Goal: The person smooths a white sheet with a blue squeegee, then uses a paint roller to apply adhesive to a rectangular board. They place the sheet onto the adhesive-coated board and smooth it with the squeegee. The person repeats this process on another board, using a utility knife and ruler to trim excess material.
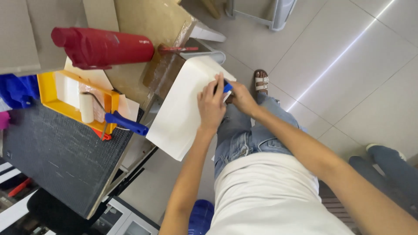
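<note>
Pressing white board [183,109]: left hand [212,106] fingers flat together; right hand [241,99] half-hidden, grip unclear.

there is a single view, from a camera worn on the person's head. it looks steeply down along the chest and both forearms, so the white shirt and blue jeans fill the lower middle. it sits close to the body: the left hand [212,105] and right hand [242,98] lie near the centre, at arm's length. the view is turned, so the dark grey cutting-mat table [56,152] runs slantwise down the left side, while the pale tiled floor [348,74] spreads across the upper right. no second view shares the scene.
</note>
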